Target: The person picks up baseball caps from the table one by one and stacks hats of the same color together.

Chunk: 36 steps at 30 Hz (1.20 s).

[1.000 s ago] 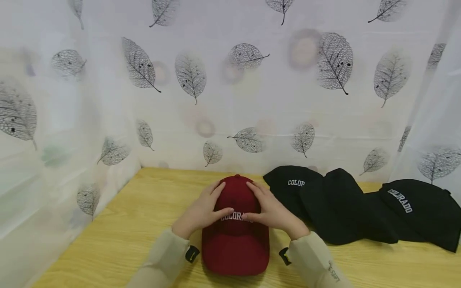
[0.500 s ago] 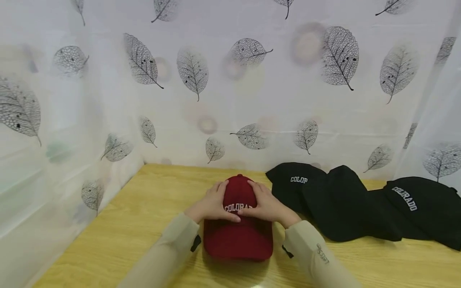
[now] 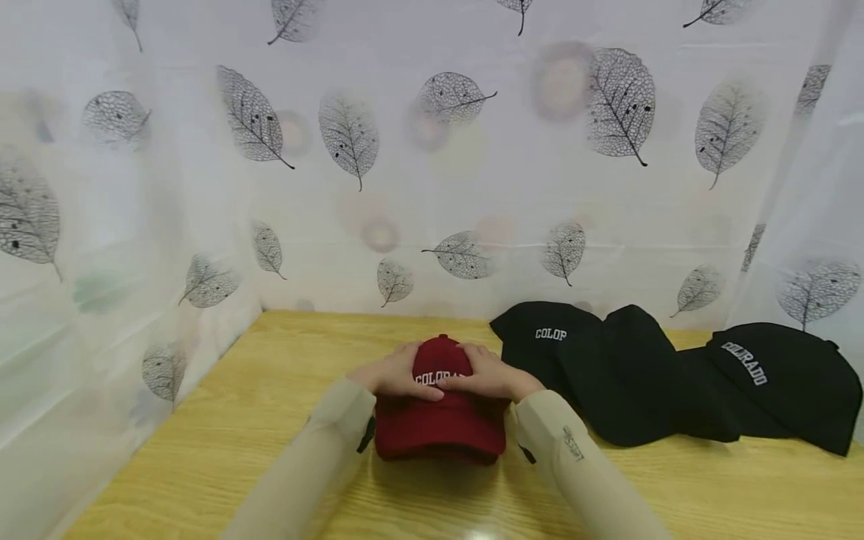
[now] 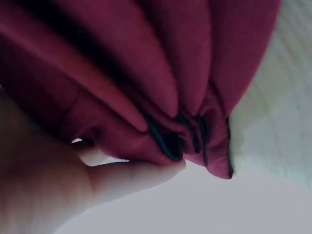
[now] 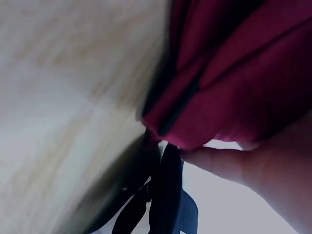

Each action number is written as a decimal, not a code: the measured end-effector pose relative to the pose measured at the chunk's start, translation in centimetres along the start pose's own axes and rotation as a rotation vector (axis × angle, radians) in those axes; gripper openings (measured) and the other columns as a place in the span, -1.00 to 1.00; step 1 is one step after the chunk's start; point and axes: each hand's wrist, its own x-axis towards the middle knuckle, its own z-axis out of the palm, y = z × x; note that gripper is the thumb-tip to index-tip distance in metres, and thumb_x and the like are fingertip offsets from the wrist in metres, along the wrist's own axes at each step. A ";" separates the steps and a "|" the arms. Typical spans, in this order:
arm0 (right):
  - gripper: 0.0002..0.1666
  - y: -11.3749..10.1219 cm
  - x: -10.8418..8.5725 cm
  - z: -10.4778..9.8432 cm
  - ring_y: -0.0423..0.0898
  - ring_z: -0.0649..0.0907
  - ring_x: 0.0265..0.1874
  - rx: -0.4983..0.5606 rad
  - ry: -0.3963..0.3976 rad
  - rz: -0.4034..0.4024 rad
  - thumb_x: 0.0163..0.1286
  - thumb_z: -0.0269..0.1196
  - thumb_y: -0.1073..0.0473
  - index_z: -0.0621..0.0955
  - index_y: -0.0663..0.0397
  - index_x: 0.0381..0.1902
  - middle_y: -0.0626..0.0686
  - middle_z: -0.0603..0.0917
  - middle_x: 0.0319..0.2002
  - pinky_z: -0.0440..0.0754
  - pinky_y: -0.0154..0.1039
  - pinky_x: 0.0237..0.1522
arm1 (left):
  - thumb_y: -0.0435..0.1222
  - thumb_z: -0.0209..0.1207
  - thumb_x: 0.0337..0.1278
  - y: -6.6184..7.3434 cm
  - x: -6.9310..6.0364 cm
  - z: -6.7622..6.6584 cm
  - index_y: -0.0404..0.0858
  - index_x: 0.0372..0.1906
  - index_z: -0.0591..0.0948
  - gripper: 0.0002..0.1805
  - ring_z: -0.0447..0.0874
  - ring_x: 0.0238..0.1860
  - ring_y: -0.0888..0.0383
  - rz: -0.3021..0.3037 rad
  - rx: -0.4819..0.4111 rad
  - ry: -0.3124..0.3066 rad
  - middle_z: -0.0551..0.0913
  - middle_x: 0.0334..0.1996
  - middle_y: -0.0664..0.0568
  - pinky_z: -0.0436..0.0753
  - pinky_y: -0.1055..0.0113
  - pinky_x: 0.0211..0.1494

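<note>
A red baseball cap (image 3: 439,431) with white COLORADO lettering sits in the middle, brim toward me. My left hand (image 3: 391,375) grips its crown from the left, thumb across the front. From the right, my right hand (image 3: 496,375) holds the crown the same way, and the two thumbs nearly meet over the lettering. Several layered red folds (image 4: 146,63) with dark edges show in the left wrist view, where a fingertip touches the lower rim. Similar layers (image 5: 229,92) appear in the right wrist view. The cap's back is hidden.
Several black caps (image 3: 624,382) overlap on the right side of the wooden table (image 3: 223,420), two with visible white lettering. A white curtain (image 3: 432,187) with leaf prints hangs behind the table and along its left side.
Both hands and the red cap have moved away from me, and the brim's front edge has tipped up. The hands keep their hold. The black caps stay put.
</note>
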 end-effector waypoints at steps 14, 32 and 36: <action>-0.07 -0.1 0.3 0.3 0.01 0.30 0.06 0.002 -0.007 0.032 0.05 0.19 -0.27 0.19 0.13 0.23 0.14 0.31 0.07 0.27 -0.04 0.05 | 0.11 0.29 -0.28 0.7 -0.8 -0.1 -0.26 0.32 0.01 0.08 0.31 0.05 -0.05 -0.188 0.074 -0.001 0.20 0.14 -0.26 0.32 0.09 0.06; 0.15 0.2 -6.5 -0.6 0.21 0.09 0.23 0.354 -0.020 0.125 0.14 0.20 -0.14 -0.24 0.36 0.30 0.36 -0.03 0.26 0.07 0.10 0.15 | 0.11 0.21 -0.15 0.5 -6.8 0.0 -0.51 0.23 0.02 0.04 0.48 -0.56 0.04 -0.307 -0.103 0.028 0.49 -0.20 -0.26 0.48 0.20 -0.52; 0.10 0.1 -9.6 -0.3 0.27 0.12 0.21 0.465 -0.162 0.221 0.21 0.13 -0.11 -0.26 0.41 0.29 0.44 0.03 0.24 0.11 0.16 0.11 | 0.04 0.15 -0.01 -0.2 -9.6 0.0 -0.54 0.19 0.12 -0.12 0.45 -0.59 0.08 -0.352 -0.291 -0.011 0.51 -0.28 -0.21 0.47 0.26 -0.56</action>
